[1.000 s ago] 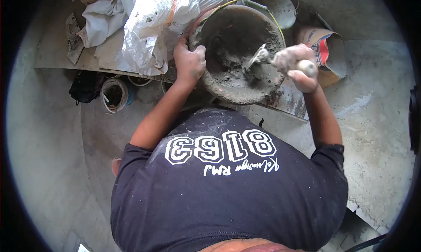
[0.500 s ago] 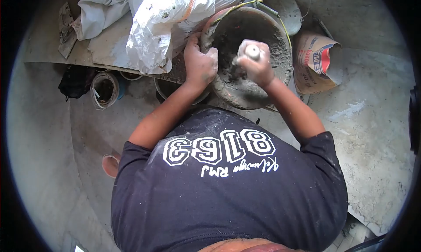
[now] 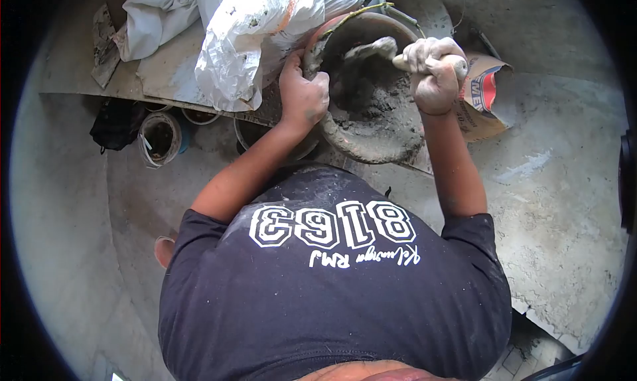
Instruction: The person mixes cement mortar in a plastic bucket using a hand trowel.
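A round bucket (image 3: pixel 375 152) holds wet grey mortar (image 3: pixel 381 109), heaped along its inner walls. On the bucket's left rim, my left hand (image 3: pixel 304 95) is closed, its fingers wrapped over the edge. My right hand (image 3: pixel 434 74) is above the right rim, wrapped round the pale handle of a trowel (image 3: pixel 371 50). The mortar-coated blade points left over the inside of the bucket, at its upper part. A green-yellow strip (image 3: pixel 355 17) lies across the bucket's far rim.
White plastic sacks (image 3: pixel 232 56) lie on a board (image 3: pixel 166 76) left of the bucket. To the right stands a paper cement bag (image 3: pixel 488 95), partly behind my right hand. A small pail (image 3: pixel 159 139) and a black bag (image 3: pixel 116 123) are at the left.
My right hand has moved right and slightly up, from over the bucket's middle to its right rim, and the trowel's blade now shows. My left hand stays on the rim.
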`<state>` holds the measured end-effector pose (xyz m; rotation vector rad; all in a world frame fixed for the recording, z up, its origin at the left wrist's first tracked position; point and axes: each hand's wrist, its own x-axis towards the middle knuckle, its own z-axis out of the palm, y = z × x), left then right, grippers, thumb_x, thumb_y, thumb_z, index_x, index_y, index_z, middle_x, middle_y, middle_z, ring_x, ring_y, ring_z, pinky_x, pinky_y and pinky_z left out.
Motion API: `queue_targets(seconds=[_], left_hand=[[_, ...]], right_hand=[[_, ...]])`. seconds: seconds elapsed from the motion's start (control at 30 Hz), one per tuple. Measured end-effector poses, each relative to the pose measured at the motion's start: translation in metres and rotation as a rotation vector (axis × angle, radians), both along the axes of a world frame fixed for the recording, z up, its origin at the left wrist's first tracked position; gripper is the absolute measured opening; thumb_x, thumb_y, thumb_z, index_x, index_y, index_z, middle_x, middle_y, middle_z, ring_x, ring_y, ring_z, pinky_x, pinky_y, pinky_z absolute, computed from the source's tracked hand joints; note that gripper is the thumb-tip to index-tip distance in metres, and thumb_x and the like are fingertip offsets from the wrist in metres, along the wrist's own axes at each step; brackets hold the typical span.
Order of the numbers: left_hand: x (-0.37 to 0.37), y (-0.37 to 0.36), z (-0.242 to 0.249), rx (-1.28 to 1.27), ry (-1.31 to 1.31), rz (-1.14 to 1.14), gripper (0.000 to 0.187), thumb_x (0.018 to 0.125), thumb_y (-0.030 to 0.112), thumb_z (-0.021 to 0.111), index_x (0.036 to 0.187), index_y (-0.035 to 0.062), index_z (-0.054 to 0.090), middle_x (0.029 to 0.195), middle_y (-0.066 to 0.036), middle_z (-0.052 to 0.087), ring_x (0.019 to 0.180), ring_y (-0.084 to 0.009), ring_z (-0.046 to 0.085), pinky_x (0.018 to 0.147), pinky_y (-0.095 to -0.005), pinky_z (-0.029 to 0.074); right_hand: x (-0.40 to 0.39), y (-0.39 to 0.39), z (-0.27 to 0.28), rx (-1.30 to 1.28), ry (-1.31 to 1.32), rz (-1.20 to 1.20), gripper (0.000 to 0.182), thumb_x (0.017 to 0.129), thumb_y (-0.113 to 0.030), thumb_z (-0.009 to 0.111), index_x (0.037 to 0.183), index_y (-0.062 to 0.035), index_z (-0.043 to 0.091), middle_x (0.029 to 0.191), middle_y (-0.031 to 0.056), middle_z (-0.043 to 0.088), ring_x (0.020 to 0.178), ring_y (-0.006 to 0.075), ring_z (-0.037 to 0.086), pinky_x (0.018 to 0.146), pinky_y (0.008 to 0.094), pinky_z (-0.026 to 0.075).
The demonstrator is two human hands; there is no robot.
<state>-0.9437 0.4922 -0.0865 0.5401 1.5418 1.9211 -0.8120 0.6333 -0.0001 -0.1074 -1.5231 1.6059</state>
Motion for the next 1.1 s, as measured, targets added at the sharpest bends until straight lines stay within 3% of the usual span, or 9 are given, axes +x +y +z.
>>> queue_targets(seconds=[0.07,0.3,0.43,0.53,0.67,0.77,0.8,0.97,1.1], left_hand=[[0.002,-0.001,-0.005,0.012,0.062,0.005,0.041,0.075,-0.001,0.057,0.116,-0.0053,0.057,0.102,-0.011,0.065,0.091,-0.0167,0.06,0.087,-0.0297,0.046],[0.001,0.006,0.0,0.071,-0.007,0.04,0.04,0.075,-0.001,0.057,0.115,-0.0067,0.057,0.103,-0.01,0.065,0.091,-0.0164,0.06,0.087,-0.029,0.046],[0.003,0.004,-0.006,0.045,0.027,0.051,0.04,0.075,-0.001,0.056,0.114,-0.0068,0.057,0.102,-0.01,0.065,0.09,-0.0161,0.06,0.087,-0.0291,0.046],[0.003,0.007,-0.014,0.048,0.066,0.081,0.04,0.074,0.0,0.056,0.114,-0.0069,0.058,0.102,-0.01,0.065,0.091,-0.0162,0.06,0.087,-0.0293,0.046],[0.002,0.006,-0.011,0.052,0.06,0.073,0.04,0.074,-0.001,0.056,0.113,-0.0069,0.058,0.102,-0.01,0.065,0.09,-0.0163,0.06,0.087,-0.0297,0.046],[0.001,0.006,-0.01,0.032,0.057,0.073,0.028,0.072,0.0,0.057,0.101,-0.0042,0.058,0.091,-0.009,0.062,0.082,-0.0167,0.057,0.08,-0.0304,0.047],[0.001,0.007,-0.014,0.054,0.049,0.076,0.028,0.073,-0.001,0.057,0.1,-0.0039,0.058,0.09,-0.009,0.062,0.081,-0.0162,0.057,0.079,-0.0302,0.047],[0.003,0.003,-0.002,0.024,-0.004,0.04,0.029,0.073,-0.002,0.057,0.102,-0.0039,0.058,0.092,-0.008,0.062,0.083,-0.0152,0.058,0.08,-0.0289,0.047],[0.002,0.005,-0.004,0.114,0.027,0.056,0.037,0.073,-0.003,0.057,0.11,-0.006,0.057,0.101,-0.011,0.064,0.091,-0.0176,0.06,0.088,-0.03,0.047]], right_hand=[[0.0,0.008,-0.01,0.298,-0.164,-0.184,0.007,0.074,0.004,0.048,0.072,-0.0002,0.053,0.069,0.0097,0.055,0.061,0.0158,0.054,0.057,0.0307,0.048],[-0.019,-0.008,-0.049,0.094,-0.479,-0.481,0.012,0.075,-0.003,0.055,0.062,-0.0044,0.053,0.058,0.0,0.055,0.054,0.0074,0.05,0.052,0.0244,0.042],[0.017,-0.035,-0.042,0.253,-0.608,-0.521,0.017,0.078,-0.002,0.053,0.061,-0.0037,0.051,0.057,-0.0004,0.052,0.053,0.0077,0.05,0.057,0.0262,0.046],[0.04,-0.064,-0.023,-0.156,-0.485,-0.385,0.02,0.082,-0.002,0.048,0.061,-0.0016,0.048,0.06,0.005,0.052,0.054,0.01,0.049,0.069,0.0326,0.055],[0.047,-0.099,-0.016,-0.085,-0.388,-0.297,0.011,0.072,0.003,0.049,0.063,-0.0018,0.045,0.062,0.0046,0.051,0.059,0.0109,0.049,0.059,0.0261,0.044],[0.049,-0.11,0.006,-0.194,-0.105,-0.244,0.005,0.07,0.002,0.05,0.073,0.0005,0.047,0.069,0.009,0.049,0.064,0.0177,0.05,0.06,0.0307,0.045],[0.057,-0.103,0.014,-0.113,-0.083,-0.111,0.009,0.069,0.001,0.051,0.077,0.0011,0.047,0.07,0.0099,0.046,0.065,0.0197,0.05,0.06,0.0331,0.046],[0.053,-0.068,0.047,0.16,-0.253,-0.104,0.004,0.067,-0.001,0.051,0.068,-0.0004,0.048,0.065,0.008,0.052,0.059,0.0165,0.05,0.061,0.0327,0.047],[0.015,-0.024,0.025,0.698,-0.484,-0.031,0.008,0.066,-0.004,0.057,0.073,-0.0013,0.055,0.067,0.0084,0.055,0.062,0.0191,0.056,0.062,0.0336,0.048]])
